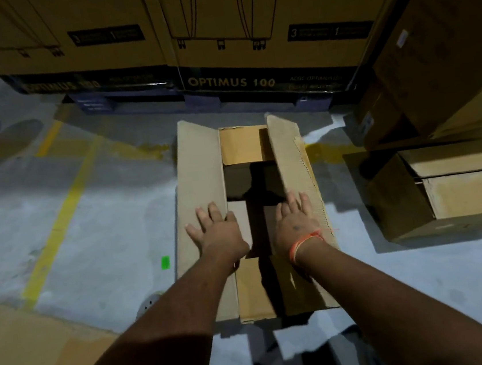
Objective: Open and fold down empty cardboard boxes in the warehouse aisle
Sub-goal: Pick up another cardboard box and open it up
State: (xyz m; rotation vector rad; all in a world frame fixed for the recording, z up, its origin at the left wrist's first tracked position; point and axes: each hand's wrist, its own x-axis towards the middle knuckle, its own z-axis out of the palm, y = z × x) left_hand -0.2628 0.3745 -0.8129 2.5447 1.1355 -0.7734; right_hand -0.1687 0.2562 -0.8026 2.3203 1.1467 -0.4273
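An open cardboard box (242,149) stands on the grey floor in front of me, its dark inside showing in the middle. Its long left flap (199,169) is spread outward and lies nearly flat. The long right flap (291,158) tilts up and outward. My left hand (218,230) presses flat on the left flap with spread, straight fingers. My right hand (296,221), with an orange thread at the wrist, lies flat against the right flap near its inner edge. The short end flaps are folded inside the box.
Large printed cartons (248,46) on pallets line the far side. Another open box (450,188) sits on the floor at the right, below stacked cartons (444,54). Flat cardboard (27,350) lies at lower left. Yellow floor lines (63,214) run along the left.
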